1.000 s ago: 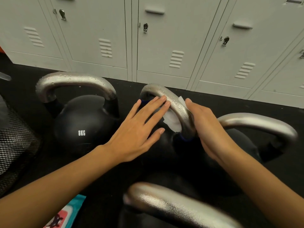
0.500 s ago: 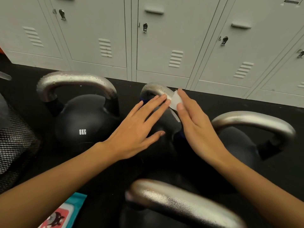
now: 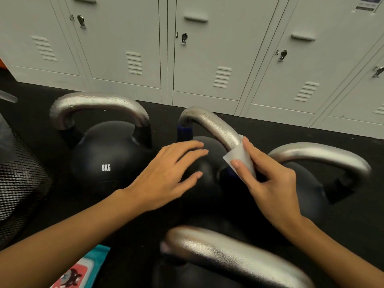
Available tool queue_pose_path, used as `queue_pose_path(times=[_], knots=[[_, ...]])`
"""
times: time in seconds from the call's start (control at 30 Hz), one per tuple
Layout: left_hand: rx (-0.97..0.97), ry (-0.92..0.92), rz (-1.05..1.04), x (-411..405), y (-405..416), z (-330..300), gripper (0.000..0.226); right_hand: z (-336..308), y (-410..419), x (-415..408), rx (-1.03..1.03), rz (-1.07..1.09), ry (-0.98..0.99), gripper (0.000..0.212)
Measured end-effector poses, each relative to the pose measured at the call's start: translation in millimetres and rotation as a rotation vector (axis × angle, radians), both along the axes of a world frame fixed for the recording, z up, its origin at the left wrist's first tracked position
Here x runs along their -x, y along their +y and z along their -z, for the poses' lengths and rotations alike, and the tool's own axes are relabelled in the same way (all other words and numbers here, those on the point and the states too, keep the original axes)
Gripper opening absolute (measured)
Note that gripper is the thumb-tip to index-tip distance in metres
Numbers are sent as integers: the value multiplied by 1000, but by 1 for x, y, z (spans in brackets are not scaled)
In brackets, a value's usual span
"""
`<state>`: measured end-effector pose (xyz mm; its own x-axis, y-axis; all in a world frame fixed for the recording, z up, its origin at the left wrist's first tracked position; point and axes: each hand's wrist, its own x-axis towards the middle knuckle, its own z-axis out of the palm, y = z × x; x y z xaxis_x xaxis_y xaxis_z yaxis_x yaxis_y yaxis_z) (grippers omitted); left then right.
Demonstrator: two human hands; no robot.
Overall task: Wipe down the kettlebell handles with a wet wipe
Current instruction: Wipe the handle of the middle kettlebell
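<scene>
Several black kettlebells with silver handles stand on the dark floor. The middle kettlebell's handle (image 3: 214, 126) arches toward me. My right hand (image 3: 268, 181) wraps a white wet wipe (image 3: 241, 157) around the near end of that handle, thumb on one side and fingers on the other. My left hand (image 3: 168, 175) lies flat with straight fingers on the middle kettlebell's black body (image 3: 207, 171). The 8KG kettlebell (image 3: 108, 159) stands to the left, its handle (image 3: 97, 104) beaded with drops.
Grey lockers (image 3: 199, 48) line the back. Another kettlebell's handle (image 3: 320, 156) is at the right, and a fourth handle (image 3: 232, 254) is close in front. A black mesh bin (image 3: 18, 177) stands at the left. A teal wipe pack (image 3: 83, 269) lies by my left forearm.
My right hand slid the wipe from the top of the middle handle down to its near end. My left hand dropped from the handle onto the kettlebell's body.
</scene>
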<state>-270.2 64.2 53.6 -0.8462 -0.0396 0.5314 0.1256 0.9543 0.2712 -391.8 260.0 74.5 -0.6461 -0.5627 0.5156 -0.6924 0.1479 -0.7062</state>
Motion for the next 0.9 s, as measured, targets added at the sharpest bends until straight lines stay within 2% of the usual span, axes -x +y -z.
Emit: queue_pose_path(times=[0.13,0.23,0.27,0.33,0.4,0.5,0.6,0.73,0.9], knots=[[46,-171,-2,0,2,14,62,-22,-20,3,-76,-5,-143,48],[61,-256,-11,1,3,19,69,-33,-27,10,-167,-61,-262,29],[63,-275,-13,2,4,20,70,-34,-28,11,-181,-70,-287,31],[56,-304,-13,2,4,23,71,-34,-26,14,-198,-52,-374,53],[28,-319,-10,2,5,24,73,-36,-28,17,-240,-32,-509,62],[-59,-319,-2,2,6,23,75,-46,-40,26,-280,-13,-702,51],[-63,-311,3,2,6,23,76,-58,-57,37,-287,-74,-853,38],[-61,-330,8,2,4,25,74,-71,-83,48,-436,-127,-867,39],[-82,-337,18,2,2,28,72,-85,-110,50,-531,-165,-879,30]])
